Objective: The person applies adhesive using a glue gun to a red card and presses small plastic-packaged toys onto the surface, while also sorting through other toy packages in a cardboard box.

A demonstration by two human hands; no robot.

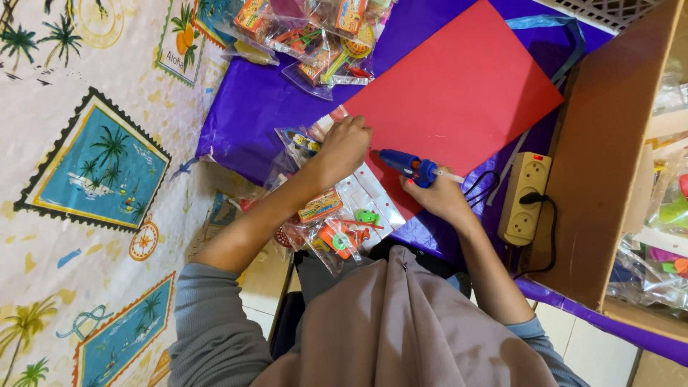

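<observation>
A large red card sheet (459,86) lies tilted on a purple plastic sheet (251,107). My left hand (344,147) presses on the sheet's near left edge, fingers curled, beside clear bags of small toys (337,222). My right hand (441,197) grips a blue glue gun (408,166) lying sideways, its nozzle pointing left over the red sheet's lower edge. A white glue stick (450,175) pokes out of the gun's back end.
A beige power strip (525,197) with a black plug and cable sits right of my right hand. A tall brown cardboard box (609,158) stands at the right. More toy packets (315,36) lie at the top. A palm-print mat (93,165) covers the floor left.
</observation>
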